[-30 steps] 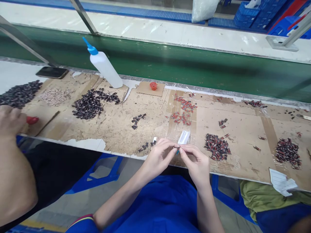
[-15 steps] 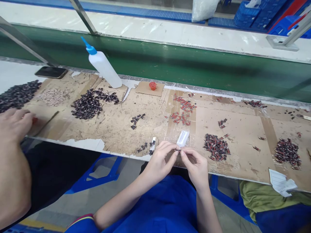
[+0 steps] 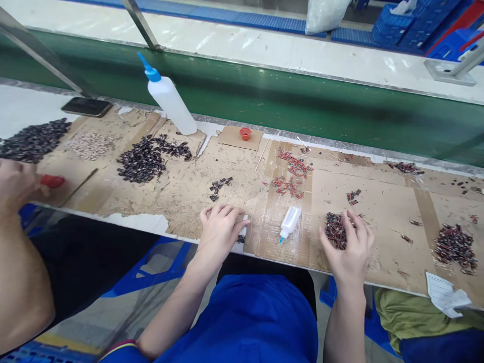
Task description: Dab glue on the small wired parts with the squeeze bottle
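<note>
My left hand (image 3: 221, 229) is palm down at the table's front edge, fingers bent and apart, above a white strip (image 3: 244, 227) and a few small black parts (image 3: 241, 239) that it partly covers. I see nothing held in it. Further right, my right hand (image 3: 350, 247) reaches over a pile of small red-and-black parts (image 3: 334, 228), thumb and fingers spread around the pile's right side. Between my hands lies a small clear bottle (image 3: 291, 220) with a blue needle tip. Behind it are loose red parts (image 3: 289, 186).
A co-worker's hand (image 3: 15, 184) is at the left, by a red object (image 3: 52, 181). Piles of black parts (image 3: 139, 161) and pale parts (image 3: 91, 145) lie on the cardboard. A tall white bottle (image 3: 172, 103), a phone (image 3: 86, 107) and a red cup (image 3: 245, 133) stand or lie further back.
My hands were together at the small bottle, pinching a small dark part. They have parted: left to the black parts, right to the red-and-black pile. The part is no longer visible.
</note>
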Action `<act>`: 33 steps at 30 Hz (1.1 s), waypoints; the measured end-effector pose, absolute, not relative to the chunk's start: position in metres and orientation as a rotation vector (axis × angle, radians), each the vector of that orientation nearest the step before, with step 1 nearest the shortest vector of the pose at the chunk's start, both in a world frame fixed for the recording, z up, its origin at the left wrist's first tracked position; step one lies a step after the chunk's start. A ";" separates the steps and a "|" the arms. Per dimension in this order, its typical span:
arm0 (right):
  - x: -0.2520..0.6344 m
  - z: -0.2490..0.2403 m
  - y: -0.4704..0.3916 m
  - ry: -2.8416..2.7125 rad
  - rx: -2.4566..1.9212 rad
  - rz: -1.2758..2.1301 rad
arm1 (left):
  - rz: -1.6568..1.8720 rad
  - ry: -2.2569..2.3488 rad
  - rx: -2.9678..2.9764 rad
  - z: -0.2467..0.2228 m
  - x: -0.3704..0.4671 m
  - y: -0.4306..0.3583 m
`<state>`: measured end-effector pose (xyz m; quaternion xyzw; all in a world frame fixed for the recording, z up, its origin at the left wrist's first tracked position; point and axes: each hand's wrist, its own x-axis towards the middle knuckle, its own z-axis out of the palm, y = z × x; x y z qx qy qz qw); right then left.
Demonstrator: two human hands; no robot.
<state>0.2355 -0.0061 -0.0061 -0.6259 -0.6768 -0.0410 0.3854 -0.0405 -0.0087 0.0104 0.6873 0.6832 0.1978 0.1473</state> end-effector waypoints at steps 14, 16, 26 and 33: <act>0.205 -0.007 0.026 -2.363 -1.402 0.301 | 0.558 1.989 2.053 -0.016 -0.033 -0.008; 0.207 -0.009 0.023 -2.212 -1.395 0.459 | 0.633 1.912 2.086 -0.016 -0.024 -0.008; 0.205 -0.026 -0.007 -0.819 -1.239 0.974 | 0.768 1.561 2.118 -0.023 0.012 -0.010; 0.186 -0.028 0.000 -0.761 -1.403 0.935 | 0.779 1.552 2.079 -0.024 0.008 -0.008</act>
